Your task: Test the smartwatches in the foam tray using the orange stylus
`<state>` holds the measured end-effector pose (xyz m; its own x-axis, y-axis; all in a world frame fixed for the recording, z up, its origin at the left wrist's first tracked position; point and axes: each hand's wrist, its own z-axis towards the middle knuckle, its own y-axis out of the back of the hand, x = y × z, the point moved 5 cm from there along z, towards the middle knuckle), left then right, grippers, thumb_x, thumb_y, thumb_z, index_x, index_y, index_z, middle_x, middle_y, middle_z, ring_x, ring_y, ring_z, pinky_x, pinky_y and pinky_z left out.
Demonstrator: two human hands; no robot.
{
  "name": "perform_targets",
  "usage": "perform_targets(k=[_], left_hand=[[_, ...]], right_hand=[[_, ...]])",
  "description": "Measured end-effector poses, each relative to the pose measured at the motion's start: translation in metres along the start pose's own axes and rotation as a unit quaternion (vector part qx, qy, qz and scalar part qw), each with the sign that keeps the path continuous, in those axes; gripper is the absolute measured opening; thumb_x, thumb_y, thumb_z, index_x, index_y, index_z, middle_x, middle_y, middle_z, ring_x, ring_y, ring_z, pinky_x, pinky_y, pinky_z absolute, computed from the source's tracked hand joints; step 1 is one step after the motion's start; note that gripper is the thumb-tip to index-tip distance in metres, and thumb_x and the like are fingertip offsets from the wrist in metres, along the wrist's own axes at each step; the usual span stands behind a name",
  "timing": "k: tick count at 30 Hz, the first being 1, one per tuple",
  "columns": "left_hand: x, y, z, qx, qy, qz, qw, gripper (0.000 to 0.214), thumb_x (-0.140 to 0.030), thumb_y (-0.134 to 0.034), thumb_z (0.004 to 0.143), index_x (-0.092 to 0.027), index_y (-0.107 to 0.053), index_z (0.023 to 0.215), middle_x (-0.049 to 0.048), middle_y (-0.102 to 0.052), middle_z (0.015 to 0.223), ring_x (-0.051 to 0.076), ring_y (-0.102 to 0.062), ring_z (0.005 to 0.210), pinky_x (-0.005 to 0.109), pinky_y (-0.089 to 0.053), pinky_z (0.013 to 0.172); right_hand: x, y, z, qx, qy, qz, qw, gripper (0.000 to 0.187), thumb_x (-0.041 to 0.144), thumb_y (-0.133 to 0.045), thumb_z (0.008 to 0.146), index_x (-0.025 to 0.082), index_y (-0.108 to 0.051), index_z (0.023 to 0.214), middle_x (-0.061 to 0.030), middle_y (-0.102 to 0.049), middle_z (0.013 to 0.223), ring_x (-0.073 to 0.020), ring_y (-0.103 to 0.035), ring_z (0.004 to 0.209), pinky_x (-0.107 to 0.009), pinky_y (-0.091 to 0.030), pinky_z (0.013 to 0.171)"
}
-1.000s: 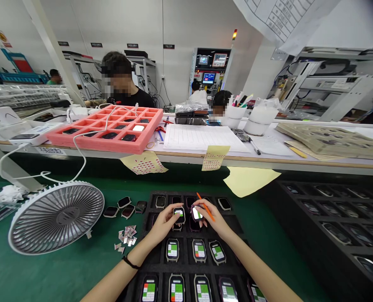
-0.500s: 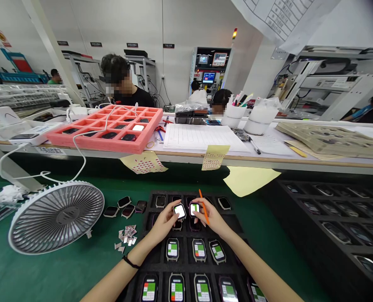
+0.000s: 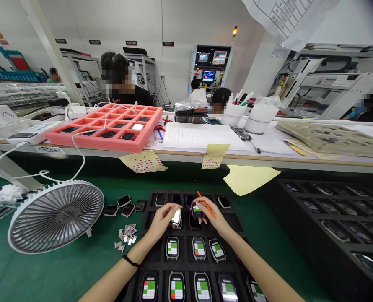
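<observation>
My left hand (image 3: 161, 221) grips a smartwatch (image 3: 175, 217); my right hand (image 3: 213, 217) pinches another smartwatch (image 3: 196, 211) and an orange stylus (image 3: 208, 208), both hands just above a black foam tray (image 3: 184, 266).

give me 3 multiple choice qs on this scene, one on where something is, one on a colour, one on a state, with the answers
1. Where is the desk fan?
A. On the pink foam tray
B. On the green mat, left of the black foam tray
C. Right of the black foam tray

2. What colour is the thin stick in the right hand?
A. Blue
B. White
C. Orange

3. What state are the smartwatches in the row just below the right hand in?
A. Screens lit, showing coloured blocks
B. Screens dark
C. Sealed in plastic bags

Answers:
1. B, the fan sits on the mat beside the tray.
2. C, the stick shows orange against the hand.
3. A, green, red and white blocks show on their screens.
</observation>
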<state>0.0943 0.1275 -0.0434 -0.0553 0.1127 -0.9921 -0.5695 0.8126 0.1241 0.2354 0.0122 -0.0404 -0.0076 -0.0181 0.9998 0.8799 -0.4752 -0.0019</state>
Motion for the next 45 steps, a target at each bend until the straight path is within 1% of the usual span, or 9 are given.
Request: perform_targets(k=[4,11,18,24,30,35,39,43,45], left_hand=[[-0.004,-0.003,-0.002,0.014,-0.006,0.009,1.0,0.036,-0.047,-0.053,0.082,-0.016,-0.064,0.099,0.0038,-0.061,0.08,0.013,-0.048,0.059,0.022,-0.038,0.05],[-0.002,-0.008,-0.003,0.045,-0.017,0.002,0.999,0.05,-0.033,-0.062,0.076,-0.016,-0.049,0.122,0.0093,-0.061,0.104,0.018,-0.058,0.083,0.025,-0.046,0.064],[-0.002,-0.002,-0.001,0.005,0.0,-0.012,1.0,0.037,-0.044,-0.06,0.077,-0.017,-0.059,0.101,0.0033,-0.059,0.081,0.014,-0.054,0.067,0.022,-0.045,0.054],[-0.005,0.0,-0.003,-0.012,0.03,-0.015,0.999,0.038,-0.053,-0.053,0.08,-0.017,-0.063,0.089,-0.0009,-0.05,0.066,0.011,-0.045,0.055,0.018,-0.036,0.042],[-0.003,-0.006,-0.003,0.038,0.004,-0.018,0.999,0.047,-0.048,-0.054,0.082,-0.02,-0.054,0.119,0.0034,-0.059,0.087,0.011,-0.047,0.059,0.021,-0.039,0.051],[-0.003,-0.011,-0.004,0.072,-0.008,-0.05,0.996,0.054,-0.04,-0.055,0.083,-0.023,-0.041,0.132,0.0072,-0.059,0.105,0.016,-0.056,0.079,0.025,-0.045,0.065],[-0.003,-0.01,-0.004,0.061,-0.014,-0.054,0.997,0.05,-0.039,-0.059,0.08,-0.021,-0.047,0.125,0.0072,-0.059,0.106,0.018,-0.056,0.088,0.027,-0.045,0.072],[-0.002,-0.003,-0.001,0.02,0.004,-0.013,1.0,0.04,-0.045,-0.051,0.084,-0.019,-0.057,0.113,0.0049,-0.061,0.09,0.014,-0.053,0.066,0.022,-0.041,0.053],[-0.002,-0.001,-0.001,0.006,0.009,0.002,1.0,0.036,-0.047,-0.049,0.085,-0.018,-0.061,0.104,0.0053,-0.061,0.091,0.014,-0.052,0.067,0.022,-0.04,0.051]], right_hand=[[-0.002,-0.002,0.0,0.023,0.001,-0.001,1.0,0.031,0.044,-0.061,0.078,0.022,-0.054,0.099,0.0007,-0.057,0.083,-0.0082,-0.057,0.045,-0.019,-0.032,0.034],[0.0,0.0,0.001,0.008,0.01,-0.001,1.0,0.032,0.047,-0.058,0.08,0.02,-0.055,0.097,0.0002,-0.056,0.08,-0.0092,-0.058,0.044,-0.019,-0.033,0.032],[0.002,-0.001,0.0,0.006,0.011,-0.021,1.0,0.032,0.049,-0.051,0.084,0.019,-0.055,0.094,0.003,-0.053,0.067,-0.0097,-0.057,0.043,-0.019,-0.032,0.032],[-0.006,-0.006,0.001,0.05,0.009,-0.002,0.999,0.035,0.045,-0.058,0.08,0.023,-0.051,0.106,-0.0049,-0.055,0.096,-0.0135,-0.064,0.059,-0.018,-0.036,0.034],[-0.006,-0.005,0.0,0.048,0.01,0.007,0.999,0.037,0.039,-0.065,0.076,0.023,-0.051,0.106,-0.0051,-0.055,0.099,-0.0145,-0.065,0.064,-0.019,-0.039,0.038],[-0.001,0.001,0.001,0.0,0.004,0.004,1.0,0.029,0.046,-0.058,0.08,0.021,-0.054,0.094,0.0018,-0.054,0.074,-0.0117,-0.06,0.047,-0.019,-0.033,0.033],[-0.001,0.004,0.001,-0.02,-0.006,-0.012,1.0,0.028,0.047,-0.056,0.081,0.019,-0.054,0.088,0.0042,-0.053,0.066,-0.0084,-0.053,0.04,-0.019,-0.032,0.032],[-0.002,0.0,0.001,0.008,0.002,-0.005,1.0,0.03,0.046,-0.059,0.079,0.021,-0.053,0.094,0.0023,-0.055,0.074,-0.0097,-0.056,0.046,-0.019,-0.033,0.033],[-0.003,-0.003,0.0,0.029,0.004,-0.001,1.0,0.032,0.044,-0.062,0.077,0.022,-0.052,0.099,-0.0003,-0.056,0.084,-0.0111,-0.06,0.053,-0.02,-0.037,0.036]])
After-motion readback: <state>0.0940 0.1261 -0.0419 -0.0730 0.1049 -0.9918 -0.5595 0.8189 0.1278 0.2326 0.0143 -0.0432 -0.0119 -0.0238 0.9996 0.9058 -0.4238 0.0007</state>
